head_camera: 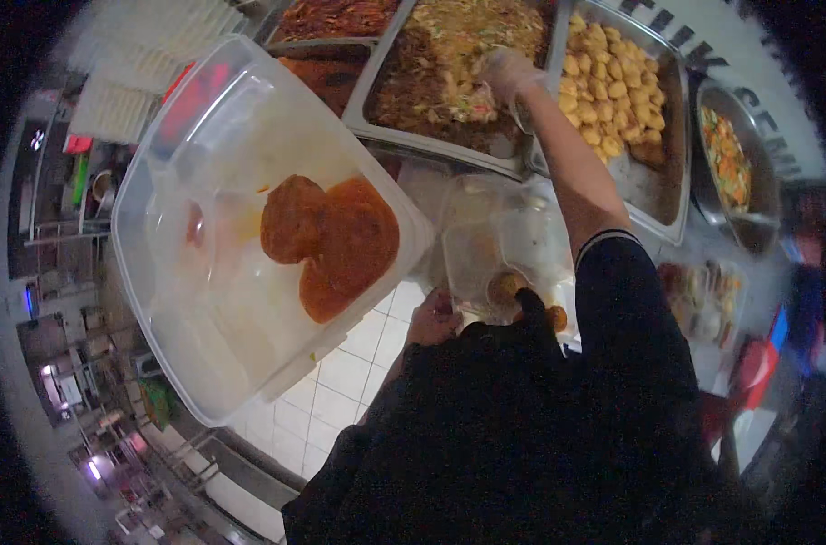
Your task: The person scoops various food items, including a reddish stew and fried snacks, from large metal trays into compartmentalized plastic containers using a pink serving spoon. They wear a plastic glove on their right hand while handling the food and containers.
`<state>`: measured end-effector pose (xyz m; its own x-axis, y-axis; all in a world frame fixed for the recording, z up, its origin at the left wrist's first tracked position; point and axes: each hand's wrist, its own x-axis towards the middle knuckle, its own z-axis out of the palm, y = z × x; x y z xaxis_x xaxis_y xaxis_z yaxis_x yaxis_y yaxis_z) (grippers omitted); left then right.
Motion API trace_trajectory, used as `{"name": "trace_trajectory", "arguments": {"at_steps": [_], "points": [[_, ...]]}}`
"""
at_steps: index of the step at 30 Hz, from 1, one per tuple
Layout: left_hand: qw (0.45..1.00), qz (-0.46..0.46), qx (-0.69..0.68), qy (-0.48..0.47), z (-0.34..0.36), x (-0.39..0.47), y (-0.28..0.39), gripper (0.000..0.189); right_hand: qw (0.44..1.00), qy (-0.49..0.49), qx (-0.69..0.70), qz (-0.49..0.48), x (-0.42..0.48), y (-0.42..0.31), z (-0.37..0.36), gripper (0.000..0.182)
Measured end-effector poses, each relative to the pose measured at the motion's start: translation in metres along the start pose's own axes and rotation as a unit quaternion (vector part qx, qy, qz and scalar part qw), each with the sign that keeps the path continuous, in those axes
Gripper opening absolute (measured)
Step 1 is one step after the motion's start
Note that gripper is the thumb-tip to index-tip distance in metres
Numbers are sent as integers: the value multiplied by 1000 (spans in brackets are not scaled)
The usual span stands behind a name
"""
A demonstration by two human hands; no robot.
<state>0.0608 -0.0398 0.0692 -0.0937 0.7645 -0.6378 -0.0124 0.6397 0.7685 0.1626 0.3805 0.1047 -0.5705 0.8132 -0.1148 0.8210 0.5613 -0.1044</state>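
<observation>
My right hand (509, 76), in a clear plastic glove, reaches into a metal tray of chopped mixed food (447, 88). Its fingertips are at the food, too blurred to show whether they grip any. Below that tray, a clear plastic food container (477, 225) lies near my body with round brownish items (508, 287) in or behind it. My left hand (434, 320) is at the container's lower left edge with fingers curled; whether it grips the edge is unclear. My dark sleeve and shirt hide part of the container.
At left, a large translucent plastic tub (249, 286) holds reddish-brown sauce with a rounded piece (293, 218). Golden balls fill a metal tray (670, 184) at right, beside a metal bowl (760, 163) of chopped vegetables. Stacked pale containers (113, 102) stand upper left. Packed clear boxes (702, 300) sit right.
</observation>
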Motion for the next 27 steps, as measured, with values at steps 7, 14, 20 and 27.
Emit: {"name": "trace_trajectory", "arguments": {"at_steps": [7,14,20,27], "points": [[998,30,-46,-12,-4,27,-18,36,917,214,264,-206,-69,49,40,41],[998,49,36,-31,-4,24,-4,33,665,261,699,41,-268,76,3,40],[996,79,3,-52,-1,49,-14,35,701,252,638,194,-459,200,33,38],[997,51,55,-28,18,28,0,37,841,-47,188,505,-634,265,105,34]]}}
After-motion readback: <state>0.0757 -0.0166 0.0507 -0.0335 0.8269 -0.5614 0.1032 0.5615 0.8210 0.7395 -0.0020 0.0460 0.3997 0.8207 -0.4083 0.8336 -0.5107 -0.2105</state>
